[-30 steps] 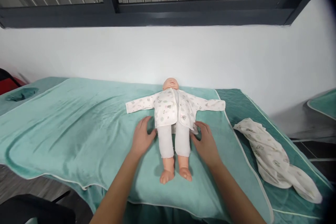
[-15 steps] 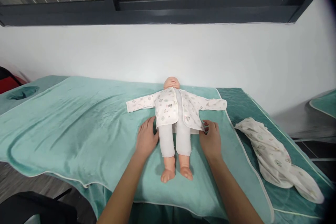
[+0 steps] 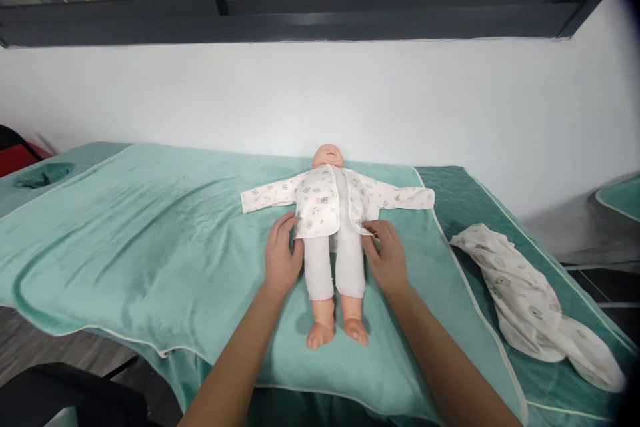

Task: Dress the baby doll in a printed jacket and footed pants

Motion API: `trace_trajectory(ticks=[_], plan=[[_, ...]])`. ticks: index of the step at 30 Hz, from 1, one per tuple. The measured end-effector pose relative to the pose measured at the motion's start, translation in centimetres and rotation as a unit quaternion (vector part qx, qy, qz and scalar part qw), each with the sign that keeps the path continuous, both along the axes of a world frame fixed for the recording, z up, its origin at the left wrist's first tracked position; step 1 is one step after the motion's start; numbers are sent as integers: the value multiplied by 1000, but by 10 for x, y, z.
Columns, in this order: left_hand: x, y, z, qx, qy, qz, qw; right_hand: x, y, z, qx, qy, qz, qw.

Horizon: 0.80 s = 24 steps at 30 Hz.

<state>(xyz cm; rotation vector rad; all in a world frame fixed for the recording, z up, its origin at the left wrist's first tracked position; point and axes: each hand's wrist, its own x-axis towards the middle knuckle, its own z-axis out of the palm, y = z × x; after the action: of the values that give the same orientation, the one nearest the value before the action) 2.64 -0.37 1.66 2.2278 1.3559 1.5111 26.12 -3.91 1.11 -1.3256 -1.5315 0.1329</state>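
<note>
A baby doll (image 3: 320, 280) lies on its back, head toward the wall. Its arms are out to the sides inside the sleeves of a white printed baby jacket (image 3: 319, 203), whose front hangs open. My right hand (image 3: 389, 257) pinches the lower corner of the right-hand jacket panel, drawn in over the doll's hip. At the other side my left hand (image 3: 283, 255) rests by the jacket's lower edge, fingertips touching it, thumb apart from the fingers. White fabric covers the doll's body and legs, while its feet are bare.
A light green blanket (image 3: 150, 233) covers most of the padded bed. On the darker green cover (image 3: 443, 197) at right lies a crumpled white printed garment (image 3: 525, 300). Behind are a white wall (image 3: 280, 93) and a window frame (image 3: 390, 20). A black chair (image 3: 70, 393) stands lower left.
My right hand has moved left, bringing the right-hand jacket panel inward over the doll. My left hand has shifted slightly up along the jacket's side.
</note>
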Motion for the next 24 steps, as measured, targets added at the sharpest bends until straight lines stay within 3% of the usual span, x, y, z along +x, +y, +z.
trace_trajectory(ticks=[3, 6, 9, 11, 13, 15, 18, 20, 24], plan=[[11, 11, 6, 8, -45, -24, 999, -3, 12, 3, -6, 53, -5, 999], [18, 23, 9, -56, -136, -2, 989, -4, 19, 5, -44, 140, -35, 989], [18, 31, 8, -171, -308, 41, 935, 0, 22, 3, -57, 270, -64, 959], [16, 33, 6, -215, -385, 34, 897, 4, 21, 0, -55, 341, -78, 935], [13, 34, 3, -223, -392, 20, 892, 10, 20, -4, -53, 383, -90, 918], [12, 35, 1, -214, -366, 19, 905, 16, 17, -6, -50, 401, -108, 908], [10, 39, -4, -197, -371, 32, 907, 27, 5, -8, -58, 392, -142, 907], [8, 42, -8, -183, -384, 63, 903, 36, -8, -8, -75, 342, -167, 922], [2, 40, -11, -167, -344, 111, 917, 68, -47, -9, -87, 74, -140, 984]])
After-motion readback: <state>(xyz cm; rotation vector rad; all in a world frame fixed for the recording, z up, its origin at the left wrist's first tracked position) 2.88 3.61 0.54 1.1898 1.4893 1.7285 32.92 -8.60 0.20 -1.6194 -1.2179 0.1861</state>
